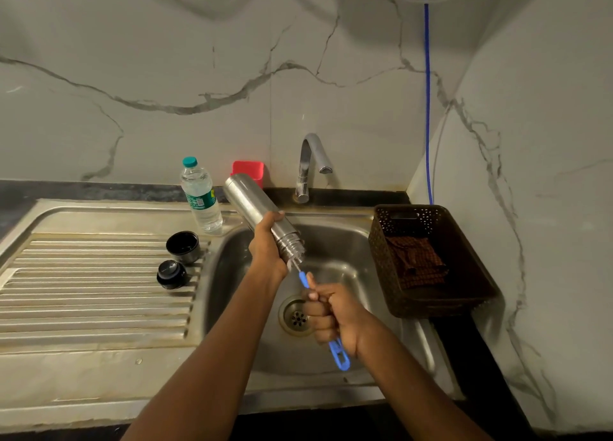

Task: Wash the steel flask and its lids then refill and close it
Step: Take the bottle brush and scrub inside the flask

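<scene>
The left hand (267, 241) grips the flask (247, 197) with its fingers curled round the lower body, just above the threaded neck. The flask is tilted, base up toward the wall and mouth down over the sink (348, 241), so that any water runs out below the fingers and not along the wrist. The right hand (331, 314) makes a closed fist round the blue handle of the brush (304, 279), thumb laid along the shaft toward the flask. The bristle end sits at the flask mouth, just past the left fingertips, and the handle loop sticks out behind the right palm. The handle is in line with the flask axis, which lets the brush slide in and out without binding. Judged step: scrubbing the interior, early in the task. Two dark lids, the cup (183, 246) and the stopper (171, 274), stand on the drainboard (99, 275), well to the left of the left fingers, apart from each other and awaiting washing. A water bottle (200, 197) stands beyond them, probably the refill supply. The tap (310, 165) is behind the flask; no stream is visible.
</scene>
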